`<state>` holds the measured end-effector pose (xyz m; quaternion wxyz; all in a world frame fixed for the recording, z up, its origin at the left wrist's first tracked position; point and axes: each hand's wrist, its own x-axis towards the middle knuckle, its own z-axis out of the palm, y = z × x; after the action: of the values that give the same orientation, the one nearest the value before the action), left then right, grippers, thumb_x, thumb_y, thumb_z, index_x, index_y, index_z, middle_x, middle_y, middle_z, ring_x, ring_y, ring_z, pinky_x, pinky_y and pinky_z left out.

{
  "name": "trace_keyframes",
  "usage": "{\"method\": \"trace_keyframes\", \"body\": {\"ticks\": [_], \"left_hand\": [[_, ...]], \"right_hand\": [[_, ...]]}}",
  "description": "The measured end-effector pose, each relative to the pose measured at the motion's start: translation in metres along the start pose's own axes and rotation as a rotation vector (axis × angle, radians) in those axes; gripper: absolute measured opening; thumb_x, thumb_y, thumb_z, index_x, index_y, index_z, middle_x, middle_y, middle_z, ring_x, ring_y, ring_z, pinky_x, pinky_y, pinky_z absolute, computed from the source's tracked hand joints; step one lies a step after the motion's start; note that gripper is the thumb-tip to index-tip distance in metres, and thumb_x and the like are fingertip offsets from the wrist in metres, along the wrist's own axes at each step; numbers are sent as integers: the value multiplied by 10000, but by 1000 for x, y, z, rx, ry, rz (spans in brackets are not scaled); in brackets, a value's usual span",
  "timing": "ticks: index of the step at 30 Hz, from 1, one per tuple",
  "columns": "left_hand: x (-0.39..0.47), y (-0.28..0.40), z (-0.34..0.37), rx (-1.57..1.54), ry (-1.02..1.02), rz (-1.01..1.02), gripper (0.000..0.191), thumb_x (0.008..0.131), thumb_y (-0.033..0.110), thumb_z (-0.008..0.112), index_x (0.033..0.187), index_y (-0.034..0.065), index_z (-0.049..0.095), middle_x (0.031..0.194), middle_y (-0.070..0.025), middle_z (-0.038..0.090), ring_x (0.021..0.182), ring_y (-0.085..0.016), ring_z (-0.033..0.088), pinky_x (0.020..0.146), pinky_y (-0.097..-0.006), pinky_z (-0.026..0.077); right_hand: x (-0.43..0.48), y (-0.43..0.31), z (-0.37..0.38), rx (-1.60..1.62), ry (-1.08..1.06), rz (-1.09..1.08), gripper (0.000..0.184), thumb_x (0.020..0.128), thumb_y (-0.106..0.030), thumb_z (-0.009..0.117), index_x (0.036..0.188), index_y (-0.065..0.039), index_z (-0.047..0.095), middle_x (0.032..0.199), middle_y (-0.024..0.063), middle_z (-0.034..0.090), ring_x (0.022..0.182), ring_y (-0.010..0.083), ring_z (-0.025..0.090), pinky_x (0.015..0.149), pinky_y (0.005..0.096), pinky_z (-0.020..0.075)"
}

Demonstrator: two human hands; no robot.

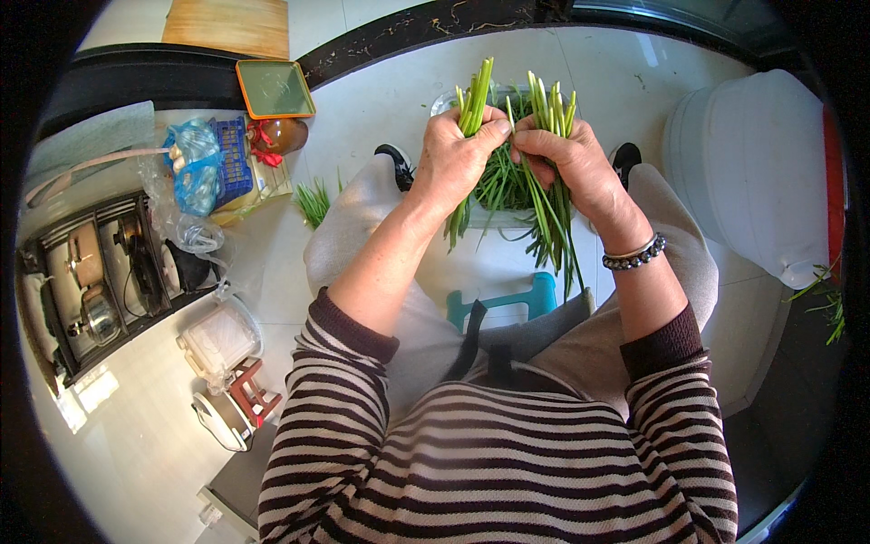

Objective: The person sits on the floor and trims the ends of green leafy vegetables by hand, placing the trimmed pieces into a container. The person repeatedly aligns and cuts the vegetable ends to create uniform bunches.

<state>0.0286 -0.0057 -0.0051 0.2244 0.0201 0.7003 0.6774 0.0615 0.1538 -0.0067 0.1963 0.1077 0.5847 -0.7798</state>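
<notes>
My left hand (457, 153) grips a small bunch of garlic chives (477, 95), pale stem ends pointing away from me. In my right hand (578, 160) is a larger bunch of chives (554, 224), its green leaves hanging toward my lap. The thumbs and fingertips of both hands nearly meet around a single pale stem (510, 119); which hand holds it I cannot tell. Below them a clear plastic container (445, 102) on the floor holds a heap of loose chive leaves (503, 177), partly hidden by my hands.
More chives (312, 204) lie on the floor left of my knee. A teal plastic stool (537, 292) shows between my legs. At right stands a large white plastic barrel (741, 170). To the left are a blue basket (233, 160), a brown jar (285, 136) and an orange-rimmed tray (275, 88).
</notes>
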Motion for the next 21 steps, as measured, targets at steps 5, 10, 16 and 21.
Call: {"method": "trace_keyframes", "body": {"ticks": [5,10,16,21], "left_hand": [[1,-3,-1,32,-10,9,146,841,148,592,814,6,609,676,-16,587,571,-68,487,515,-221,396],[1,-2,-1,-53,79,-66,191,846,199,594,872,11,618,637,14,523,505,-53,413,460,-196,335],[-3,7,2,-43,-8,-50,196,816,205,650,834,13,618,650,0,549,533,-60,445,487,-204,352],[0,-2,0,-14,52,14,211,821,204,657,768,10,595,687,-39,606,625,-95,538,593,-243,438]], "right_hand": [[2,3,-4,205,-41,113,120,832,-139,568,836,-20,586,681,21,585,442,43,419,419,184,373],[2,1,-4,208,-8,130,136,838,-150,573,870,-18,582,684,17,587,435,42,423,416,180,385],[3,6,-5,135,10,88,156,845,-191,605,875,-38,603,682,5,587,449,36,425,423,177,384],[0,0,1,2,-8,58,120,842,-184,613,857,-65,614,674,-5,584,474,33,424,433,176,367]]}}
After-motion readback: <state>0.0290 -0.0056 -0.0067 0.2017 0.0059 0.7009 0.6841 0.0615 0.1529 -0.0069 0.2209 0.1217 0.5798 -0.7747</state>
